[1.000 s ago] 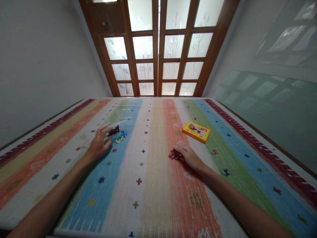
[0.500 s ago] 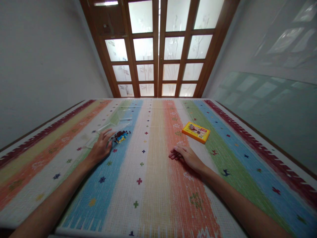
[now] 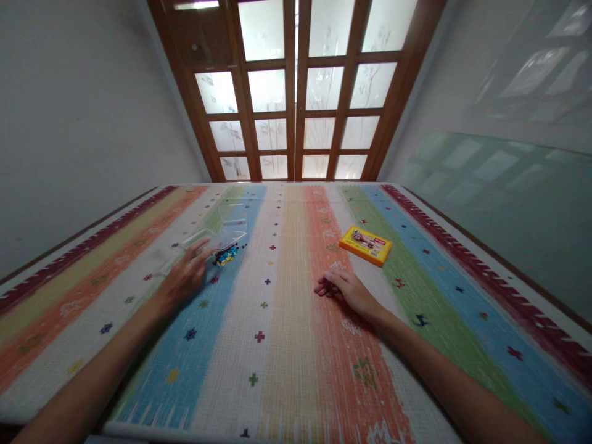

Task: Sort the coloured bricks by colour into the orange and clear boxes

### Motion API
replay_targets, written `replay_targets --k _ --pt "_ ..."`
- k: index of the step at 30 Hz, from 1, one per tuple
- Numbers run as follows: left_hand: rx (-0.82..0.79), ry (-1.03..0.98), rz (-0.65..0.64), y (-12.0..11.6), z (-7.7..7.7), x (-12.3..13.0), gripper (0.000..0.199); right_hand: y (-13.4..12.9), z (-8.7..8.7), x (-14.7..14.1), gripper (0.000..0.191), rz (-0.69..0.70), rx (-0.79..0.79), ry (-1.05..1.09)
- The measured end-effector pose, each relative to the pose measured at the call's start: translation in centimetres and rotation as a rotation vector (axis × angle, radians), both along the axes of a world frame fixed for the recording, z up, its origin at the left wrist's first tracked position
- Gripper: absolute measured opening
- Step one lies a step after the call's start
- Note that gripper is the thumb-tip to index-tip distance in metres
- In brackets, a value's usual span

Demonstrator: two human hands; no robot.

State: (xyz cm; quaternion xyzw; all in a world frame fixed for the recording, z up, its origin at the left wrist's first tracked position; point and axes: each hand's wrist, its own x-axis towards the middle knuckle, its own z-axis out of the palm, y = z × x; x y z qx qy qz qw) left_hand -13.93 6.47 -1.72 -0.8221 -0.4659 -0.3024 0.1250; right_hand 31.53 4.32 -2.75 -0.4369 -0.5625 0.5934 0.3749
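My left hand (image 3: 187, 274) is at the left, its fingers closed on the near edge of a clear plastic box (image 3: 231, 231). The see-through box is tilted over part of a pile of small building bricks (image 3: 226, 256) in blue, yellow and dark colours. Its far parts are hard to make out against the cloth. My right hand (image 3: 345, 290) rests on the orange stripe with its fingers loosely curled and nothing visible in them. Beyond it lies a flat yellow box (image 3: 365, 245) with a printed picture on top.
A striped tablecloth (image 3: 291, 320) covers the table. Wooden doors with glass panes (image 3: 296, 111) stand at the far end. Walls close in on both sides, and a glass panel (image 3: 499, 179) leans at the right.
My left hand has closed on the clear plastic box and shifted it nearer, over the bricks, so fewer dark ones show. My right hand and the yellow box have stayed put.
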Motion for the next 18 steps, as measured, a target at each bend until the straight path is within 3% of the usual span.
replay_targets --k 6,18 --pt "0.005 0.01 0.029 -0.2 0.9 -0.3 0.047 0.0 -0.1 0.0 0.054 -0.002 0.026 -0.016" --pt "-0.093 0.057 -0.02 -0.8 1.2 0.1 0.044 0.1 -0.3 0.0 0.052 -0.003 0.031 -0.007"
